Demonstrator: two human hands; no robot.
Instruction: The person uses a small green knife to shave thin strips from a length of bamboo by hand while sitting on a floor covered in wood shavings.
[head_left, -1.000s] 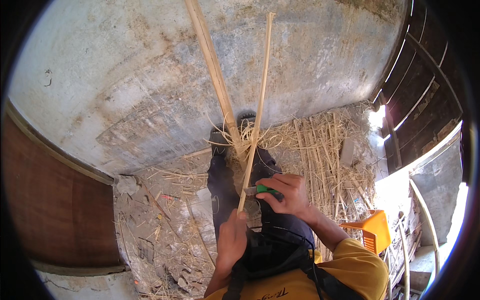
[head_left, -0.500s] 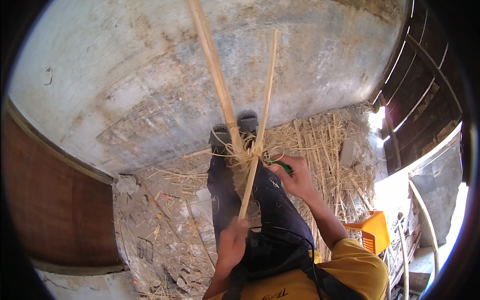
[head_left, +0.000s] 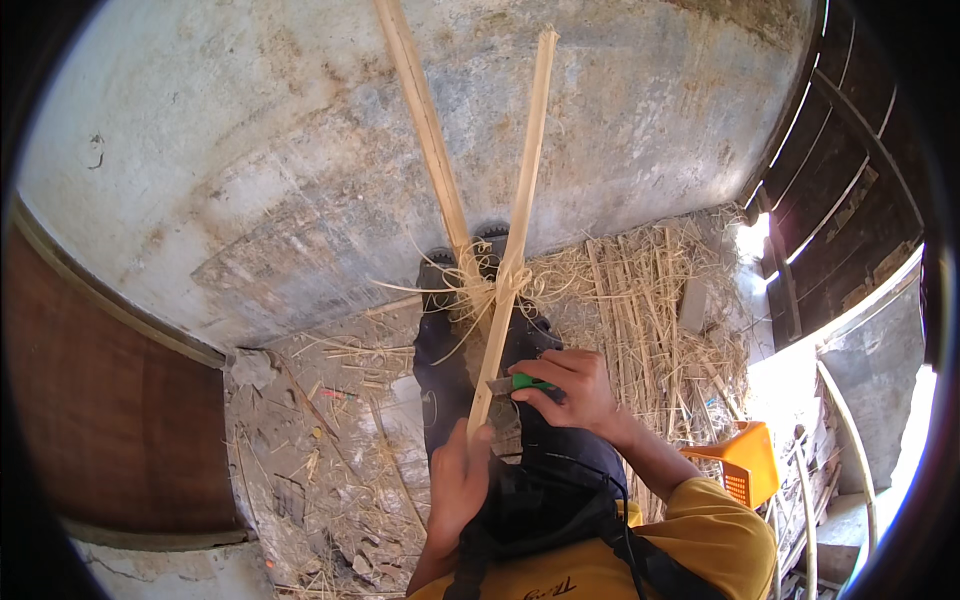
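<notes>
Head view, looking down at seated person w/ dark trousers, feet in dark shoes (head_left: 470,262) against a grey concrete wall (head_left: 250,150).

L hand (head_left: 458,482) closed round lower end of a long thin pale bamboo strip (head_left: 515,250); strip runs up and slightly right from the fist, top end near upper edge of pic. Thumb lies along the strip's near end.

R hand (head_left: 570,390) closed on a small green-handled knife (head_left: 528,382); only the green handle part shows btwn fingers, blade tip appears to touch the strip's right edge just above L hand, can't tell exactly. Hands near each other, not touching.

Second pale bamboo strip (head_left: 425,130) leans up and left, crossing the first one approx over the shoes; curly pale shavings (head_left: 480,295) hang in a tangle at the crossing. Can't tell whether the 2 strips are joined or just overlapping there.

Around: loose pile of cut bamboo slivers and straw (head_left: 640,300) on ground to the right of legs, more scattered bits on dirt floor (head_left: 310,430) left. Orange plastic crate-like basket (head_left: 745,465) lower right beside R forearm. Brown wooden panel (head_left: 100,400) at left, dark slatted wooden door (head_left: 850,170) at right. Person wears yellow shirt (head_left: 640,560), dark strap across chest.
</notes>
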